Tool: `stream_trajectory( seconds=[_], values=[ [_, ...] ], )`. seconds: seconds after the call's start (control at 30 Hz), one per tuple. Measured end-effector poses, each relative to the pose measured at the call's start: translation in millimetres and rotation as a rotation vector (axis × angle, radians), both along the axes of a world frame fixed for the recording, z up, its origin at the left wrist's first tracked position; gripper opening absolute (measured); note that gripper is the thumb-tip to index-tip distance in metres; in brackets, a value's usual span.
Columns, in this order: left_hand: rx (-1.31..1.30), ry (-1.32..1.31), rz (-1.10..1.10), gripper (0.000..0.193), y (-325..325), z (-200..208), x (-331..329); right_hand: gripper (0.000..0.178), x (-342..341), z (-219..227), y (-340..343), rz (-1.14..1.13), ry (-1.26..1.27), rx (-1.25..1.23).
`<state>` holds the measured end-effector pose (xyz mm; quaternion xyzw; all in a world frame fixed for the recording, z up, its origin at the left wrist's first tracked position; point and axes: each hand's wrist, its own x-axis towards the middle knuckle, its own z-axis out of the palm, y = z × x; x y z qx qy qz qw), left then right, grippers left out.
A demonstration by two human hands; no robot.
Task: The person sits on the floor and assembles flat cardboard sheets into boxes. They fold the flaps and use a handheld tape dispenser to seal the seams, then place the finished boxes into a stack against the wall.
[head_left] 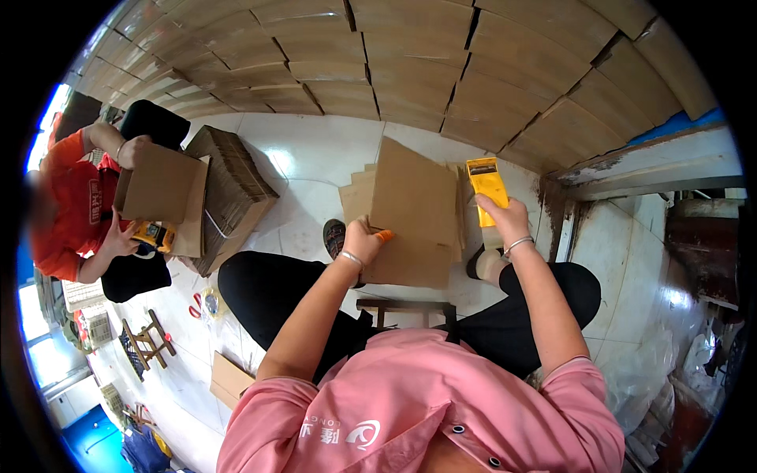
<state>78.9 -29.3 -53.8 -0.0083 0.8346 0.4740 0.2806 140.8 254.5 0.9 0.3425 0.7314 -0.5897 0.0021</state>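
**L hand on cardboard, R hand w/ yellow dispenser**

L hand (359, 241) is closed around the L edge of a cardboard panel (414, 209); a small orange item (385, 235) shows at its fingertips, can't tell what. R hand (505, 218) is wrapped round the lower end of a yellow tape dispenser (487, 181), just R of the panel.

Panel is tilted up betw. the knees, above a dark stool frame (406, 305). Prob. light & stiff, bending mainly at creases, not v. slippery; best held by opp. edges, corners may crush. Dispenser looks rigid & compact; grip the body, fingers off the cutting end.

Further out: more cardboard sheets (357, 195) behind the panel, no. unclear. To the L, co-worker (71, 205) holds a carton (162, 185) w/ a 2nd dispenser (154, 235) by it, next to a bundled cardboard stack (236, 189).

Count: 2 dispensers, 1 pr red-handled scissors (195, 306), 1 small wooden stool (147, 345) and 1 loose cardboard pc (230, 380) on the floor (185, 386). Carton wall (418, 67) at far side: too many to count.
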Motion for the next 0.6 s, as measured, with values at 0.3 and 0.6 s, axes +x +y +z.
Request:
stream_trajectory(
  seconds=[0.3,0.6],
  values=[
    [-0.325,0.39,-0.23,0.05,42,67,65,0.073,1,8,-98,0.156,-0.065,0.244],
    [0.378,0.076,-0.287,0.069,32,25,43,0.077,5,-23,-87,0.216,-0.115,0.267]
  ],
)
